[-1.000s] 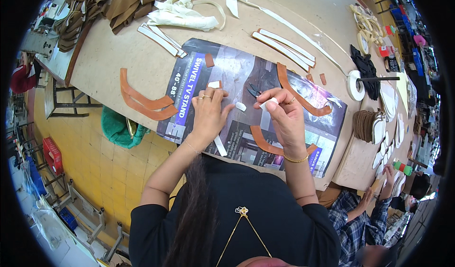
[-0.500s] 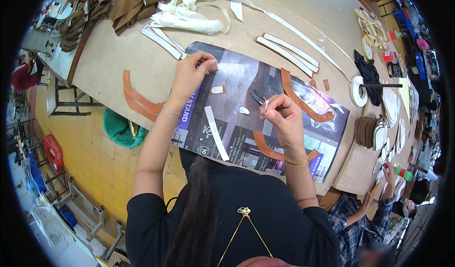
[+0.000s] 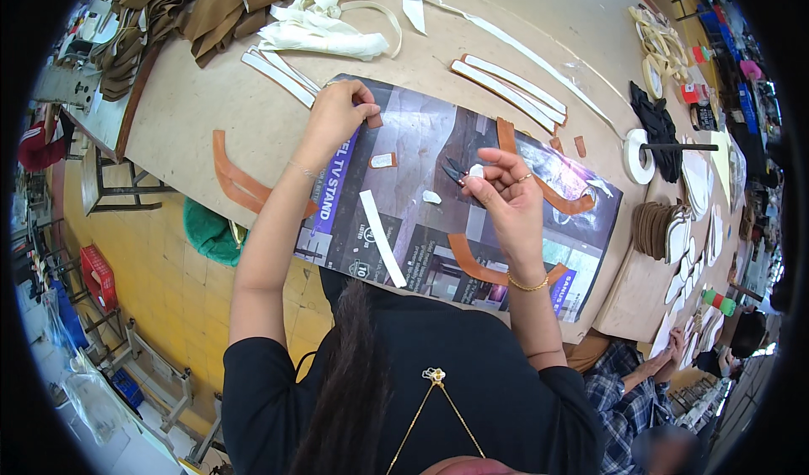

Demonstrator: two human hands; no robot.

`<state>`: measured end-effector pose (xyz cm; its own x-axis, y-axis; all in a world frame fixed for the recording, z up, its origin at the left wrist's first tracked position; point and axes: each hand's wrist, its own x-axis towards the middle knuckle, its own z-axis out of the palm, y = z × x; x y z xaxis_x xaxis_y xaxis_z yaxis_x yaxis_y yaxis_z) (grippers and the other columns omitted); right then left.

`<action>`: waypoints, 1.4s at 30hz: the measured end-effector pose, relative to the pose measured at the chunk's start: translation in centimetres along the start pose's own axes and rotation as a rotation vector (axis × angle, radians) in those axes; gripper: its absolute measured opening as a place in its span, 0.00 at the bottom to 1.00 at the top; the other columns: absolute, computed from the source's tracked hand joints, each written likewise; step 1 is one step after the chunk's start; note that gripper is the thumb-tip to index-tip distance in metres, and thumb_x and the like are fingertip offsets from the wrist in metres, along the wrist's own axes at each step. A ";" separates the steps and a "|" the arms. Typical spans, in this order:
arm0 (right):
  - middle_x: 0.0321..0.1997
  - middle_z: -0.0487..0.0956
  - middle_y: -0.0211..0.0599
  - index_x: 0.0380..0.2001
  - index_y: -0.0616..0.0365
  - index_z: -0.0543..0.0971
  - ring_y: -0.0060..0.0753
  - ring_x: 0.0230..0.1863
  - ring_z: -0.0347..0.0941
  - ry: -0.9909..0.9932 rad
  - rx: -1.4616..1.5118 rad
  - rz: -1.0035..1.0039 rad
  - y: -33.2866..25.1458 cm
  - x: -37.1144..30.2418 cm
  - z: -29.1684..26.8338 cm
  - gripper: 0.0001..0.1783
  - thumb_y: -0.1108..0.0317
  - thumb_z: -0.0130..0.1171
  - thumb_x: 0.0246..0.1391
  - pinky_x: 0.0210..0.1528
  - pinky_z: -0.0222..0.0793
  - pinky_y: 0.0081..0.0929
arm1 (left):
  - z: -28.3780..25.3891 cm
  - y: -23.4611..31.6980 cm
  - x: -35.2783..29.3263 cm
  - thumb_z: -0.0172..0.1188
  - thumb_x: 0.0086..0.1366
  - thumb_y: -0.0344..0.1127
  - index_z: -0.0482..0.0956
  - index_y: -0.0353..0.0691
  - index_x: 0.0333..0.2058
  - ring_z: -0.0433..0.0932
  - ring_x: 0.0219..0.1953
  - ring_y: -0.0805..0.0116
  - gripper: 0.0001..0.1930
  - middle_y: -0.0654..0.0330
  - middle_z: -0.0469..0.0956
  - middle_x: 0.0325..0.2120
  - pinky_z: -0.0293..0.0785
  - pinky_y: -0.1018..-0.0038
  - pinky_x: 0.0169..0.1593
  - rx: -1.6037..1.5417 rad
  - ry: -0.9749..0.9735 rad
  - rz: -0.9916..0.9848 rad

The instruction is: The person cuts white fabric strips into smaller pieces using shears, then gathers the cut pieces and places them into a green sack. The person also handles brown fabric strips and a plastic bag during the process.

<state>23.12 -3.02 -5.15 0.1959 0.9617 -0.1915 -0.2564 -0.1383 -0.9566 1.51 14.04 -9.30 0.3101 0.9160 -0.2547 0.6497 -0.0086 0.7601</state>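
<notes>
My left hand [image 3: 337,121] is closed at the far left of a glossy printed sheet, its fingertips pinching a small brown leather piece [image 3: 376,121]. Over the sheet's middle, my right hand [image 3: 512,201] holds dark-bladed snips [image 3: 452,170], blades pointing left, with a small white scrap [image 3: 477,171] at its fingertips. Between the hands lie a leather tab with a white face [image 3: 383,161], a white scrap [image 3: 431,198] and a long white strip [image 3: 383,239]. Curved brown leather strips [image 3: 472,260] rest partly beneath my right wrist; another strip [image 3: 548,190] passes behind my right fingers.
The printed sheet [image 3: 404,108] covers the near part of a worktable [image 3: 194,96]. White-faced leather strips [image 3: 510,91] lie beyond it, near a tape roll [image 3: 638,156] on a rod. Brown pieces [image 3: 227,11] are heaped far left. A co-worker in a plaid sleeve [image 3: 628,391] sits right.
My right fingers have spread and lifted, revealing the white scrap beside the snips. My left hand keeps its pinch, almost unmoved. The co-worker's hands have come together.
</notes>
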 end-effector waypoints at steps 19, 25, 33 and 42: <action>0.34 0.80 0.33 0.44 0.65 0.74 0.21 0.35 0.79 -0.176 -0.401 0.194 1.6 7.9 2.0 0.14 0.70 0.62 0.58 0.37 0.74 0.18 | 0.7 -2.5 -4.1 0.55 0.53 0.22 0.82 0.40 0.41 0.72 0.55 0.58 0.16 0.62 0.77 0.51 0.63 0.62 0.60 0.269 0.103 0.605; 0.32 0.80 0.38 0.45 0.63 0.67 0.23 0.31 0.80 -0.174 -0.399 0.245 4.0 9.9 4.9 0.17 0.72 0.62 0.56 0.28 0.74 0.16 | 1.3 -3.6 -5.8 0.58 0.54 0.26 0.79 0.39 0.46 0.71 0.55 0.61 0.19 0.62 0.76 0.52 0.62 0.63 0.56 0.407 0.139 0.689; 0.30 0.81 0.38 0.43 0.63 0.69 0.22 0.28 0.80 -0.116 -0.581 0.250 4.0 10.4 6.9 0.16 0.72 0.64 0.55 0.24 0.74 0.15 | 1.9 -3.7 -6.5 0.61 0.53 0.29 0.78 0.40 0.49 0.69 0.57 0.63 0.22 0.62 0.73 0.52 0.60 0.59 0.56 0.560 0.179 0.674; 0.27 0.82 0.39 0.41 0.65 0.70 0.23 0.26 0.81 -0.111 -0.624 0.286 3.8 11.1 7.1 0.16 0.72 0.64 0.52 0.25 0.75 0.19 | 1.6 -3.9 -6.3 0.61 0.52 0.28 0.77 0.41 0.50 0.69 0.57 0.64 0.23 0.61 0.73 0.49 0.59 0.60 0.57 0.522 0.143 0.658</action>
<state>17.64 8.81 -9.36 0.0952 0.8814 -0.4628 0.3152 -0.4676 -0.8258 -1.85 7.61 -11.64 0.6688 0.7011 0.2474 0.6154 -0.7087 0.3449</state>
